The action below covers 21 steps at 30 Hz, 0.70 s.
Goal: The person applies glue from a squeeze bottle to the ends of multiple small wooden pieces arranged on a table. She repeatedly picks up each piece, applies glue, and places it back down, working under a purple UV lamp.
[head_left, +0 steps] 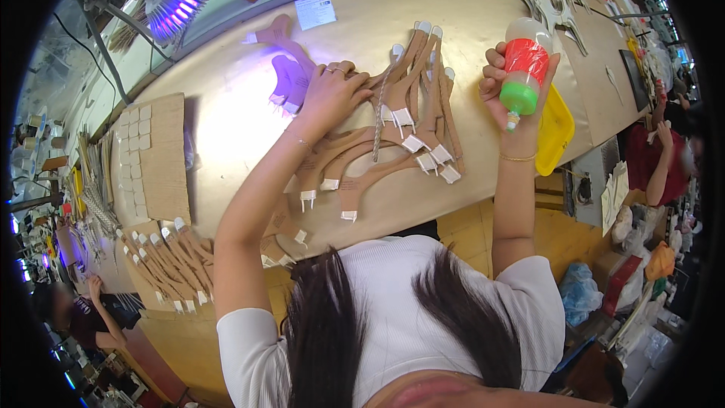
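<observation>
On the long tan bench (249, 117) a fan of brown leather pieces (393, 125) with white tabs lies spread before her. It looks like a gluing step: next the nozzle would need to drop onto a tab. Her left hand (332, 94) reaches forward, fingers together and flat, pressing the pieces down. Her right hand (507, 89), raised beside the fan, has fingers clamped round a tipped-down glue bottle (522, 68).

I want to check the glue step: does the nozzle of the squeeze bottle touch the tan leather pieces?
Apart. In the head view the right hand holds the squeeze bottle off to the side; bare table shows between its nozzle and the tan leather pieces.
</observation>
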{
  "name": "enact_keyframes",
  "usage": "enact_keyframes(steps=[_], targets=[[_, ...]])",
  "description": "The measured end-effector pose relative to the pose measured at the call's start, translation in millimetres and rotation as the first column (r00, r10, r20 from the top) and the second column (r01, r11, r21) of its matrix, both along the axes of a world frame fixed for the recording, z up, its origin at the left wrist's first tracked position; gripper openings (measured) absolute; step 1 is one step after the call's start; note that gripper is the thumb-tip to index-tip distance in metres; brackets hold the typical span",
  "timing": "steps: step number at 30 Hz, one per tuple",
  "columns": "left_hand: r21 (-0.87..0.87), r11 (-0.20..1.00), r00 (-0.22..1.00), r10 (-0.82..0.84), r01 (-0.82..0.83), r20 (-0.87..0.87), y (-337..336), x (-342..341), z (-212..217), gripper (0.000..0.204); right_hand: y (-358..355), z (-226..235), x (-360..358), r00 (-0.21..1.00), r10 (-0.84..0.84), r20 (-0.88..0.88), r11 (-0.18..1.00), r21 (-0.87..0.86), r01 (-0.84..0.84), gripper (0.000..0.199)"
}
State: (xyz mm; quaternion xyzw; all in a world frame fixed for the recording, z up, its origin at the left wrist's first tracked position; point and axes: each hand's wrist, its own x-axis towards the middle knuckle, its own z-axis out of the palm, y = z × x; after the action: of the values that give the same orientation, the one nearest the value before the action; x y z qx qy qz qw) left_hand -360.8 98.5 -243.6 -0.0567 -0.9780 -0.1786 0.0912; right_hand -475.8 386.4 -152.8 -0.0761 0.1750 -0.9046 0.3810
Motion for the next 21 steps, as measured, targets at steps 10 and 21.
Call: enact_keyframes(steps=[10, 21], targets=[[0.742, 0.652, 0.954, -0.094, -0.156, 0.283, -1.1, -1.0, 42.5, 0.024, -7.7, -2.0, 3.8, 0.998, -0.058, 0.019, 0.993, 0.101, 0.056, 0.085], [0.688, 0.720, 0.995, 0.061, -0.097, 0.077, -13.3, 28.1, 119.7, 0.034, -46.1, 7.2, 0.4, 0.986, -0.135, -0.100, 0.940, 0.301, 0.160, 0.085]])
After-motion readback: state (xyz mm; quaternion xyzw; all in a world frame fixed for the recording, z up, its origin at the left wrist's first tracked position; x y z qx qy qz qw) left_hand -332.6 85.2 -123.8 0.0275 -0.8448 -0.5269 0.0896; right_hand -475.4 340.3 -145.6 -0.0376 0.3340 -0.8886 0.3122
